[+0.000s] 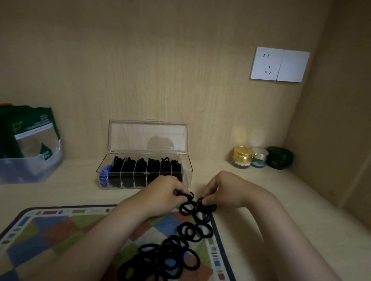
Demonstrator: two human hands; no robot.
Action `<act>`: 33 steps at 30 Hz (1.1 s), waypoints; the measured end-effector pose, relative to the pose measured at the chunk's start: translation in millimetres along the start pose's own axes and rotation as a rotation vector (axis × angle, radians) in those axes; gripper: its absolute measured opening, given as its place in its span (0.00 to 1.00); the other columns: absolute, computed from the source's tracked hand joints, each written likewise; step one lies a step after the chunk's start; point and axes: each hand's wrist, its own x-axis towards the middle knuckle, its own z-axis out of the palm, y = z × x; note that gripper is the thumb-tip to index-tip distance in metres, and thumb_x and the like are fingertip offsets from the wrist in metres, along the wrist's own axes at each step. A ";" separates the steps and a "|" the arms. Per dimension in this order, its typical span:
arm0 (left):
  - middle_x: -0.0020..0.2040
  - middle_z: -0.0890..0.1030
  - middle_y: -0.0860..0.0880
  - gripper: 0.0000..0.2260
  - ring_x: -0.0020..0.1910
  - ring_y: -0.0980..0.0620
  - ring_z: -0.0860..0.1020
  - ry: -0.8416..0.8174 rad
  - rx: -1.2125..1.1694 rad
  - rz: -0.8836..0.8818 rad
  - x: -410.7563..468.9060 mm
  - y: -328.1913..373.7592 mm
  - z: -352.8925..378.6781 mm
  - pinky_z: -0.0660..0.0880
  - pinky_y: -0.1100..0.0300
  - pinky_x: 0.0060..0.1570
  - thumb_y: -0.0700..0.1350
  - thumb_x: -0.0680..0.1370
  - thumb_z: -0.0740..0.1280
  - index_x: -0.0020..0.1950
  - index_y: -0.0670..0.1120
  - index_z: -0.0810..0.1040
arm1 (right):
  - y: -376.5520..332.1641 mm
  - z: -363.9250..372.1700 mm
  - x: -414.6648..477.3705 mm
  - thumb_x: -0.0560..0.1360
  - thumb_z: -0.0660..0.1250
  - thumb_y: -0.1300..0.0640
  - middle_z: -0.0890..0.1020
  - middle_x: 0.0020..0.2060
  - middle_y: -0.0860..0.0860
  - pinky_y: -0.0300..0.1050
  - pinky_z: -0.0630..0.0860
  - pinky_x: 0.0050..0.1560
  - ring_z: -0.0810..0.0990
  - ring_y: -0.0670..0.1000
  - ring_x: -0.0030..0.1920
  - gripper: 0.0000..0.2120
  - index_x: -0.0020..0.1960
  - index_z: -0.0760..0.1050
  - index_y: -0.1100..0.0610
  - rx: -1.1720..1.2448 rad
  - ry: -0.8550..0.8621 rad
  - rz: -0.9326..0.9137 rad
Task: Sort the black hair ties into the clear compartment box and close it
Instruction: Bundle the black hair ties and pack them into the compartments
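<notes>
The fingers (180,191) of the left hand (165,197) were curled and pinched a few black hair ties (172,255) at the far end of the heap. Just beside them, the fingers (206,199) of the right hand (222,191) were bent the same way and nipped another tie or two from the same end. The two sets of fingertips were nearly touching over the ties. Both forearms reached in from the near edge.

The rest of the loose ties trailed from the fingers toward the person in an overlapping line, thickest at the near end. They lay on a patchwork-patterned mat (42,229), along its right border.

Just beyond the hands stood the clear compartment box (188,170) on the pale counter (296,209) — its lid (147,135) was tipped up and open against the back wall. Most of its compartments were packed with black ties; the leftmost held something blue (104,173).

Farther out, a translucent bin (24,170) of green packets (34,127) sat at the left. Three small jars (259,156) stood in the right corner, and a white wall socket (280,64) was set above them.
</notes>
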 end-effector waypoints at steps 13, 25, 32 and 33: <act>0.42 0.80 0.54 0.05 0.37 0.58 0.77 0.055 -0.019 -0.029 -1.6 4.4 -9.6 0.73 0.64 0.36 0.47 0.81 0.65 0.50 0.50 0.80 | -2.5 -0.7 1.6 0.77 0.67 0.60 0.83 0.46 0.47 0.43 0.81 0.48 0.81 0.47 0.44 0.07 0.51 0.83 0.52 -0.076 0.211 0.008; 0.44 0.85 0.48 0.08 0.36 0.56 0.80 -0.182 -0.314 -0.151 -4.0 10.8 -15.8 0.77 0.59 0.41 0.40 0.78 0.67 0.50 0.50 0.85 | -18.7 2.4 -9.3 0.72 0.73 0.61 0.87 0.43 0.43 0.42 0.82 0.50 0.83 0.43 0.44 0.09 0.48 0.87 0.49 -0.140 -0.062 -0.023; 0.59 0.82 0.58 0.17 0.52 0.68 0.78 -0.143 -0.032 -0.063 -2.9 8.5 -4.1 0.72 0.70 0.56 0.48 0.76 0.73 0.65 0.54 0.80 | -13.9 -0.7 -12.5 0.72 0.72 0.56 0.84 0.40 0.44 0.42 0.80 0.43 0.81 0.45 0.42 0.04 0.43 0.83 0.48 -0.114 -0.040 -0.045; 0.60 0.82 0.58 0.17 0.56 0.64 0.78 -0.145 -0.016 -0.062 -1.8 7.8 -2.7 0.73 0.65 0.60 0.49 0.75 0.73 0.64 0.55 0.80 | -13.5 -3.1 -13.7 0.72 0.71 0.57 0.84 0.40 0.46 0.45 0.81 0.45 0.82 0.47 0.43 0.04 0.43 0.83 0.48 -0.079 -0.036 -0.050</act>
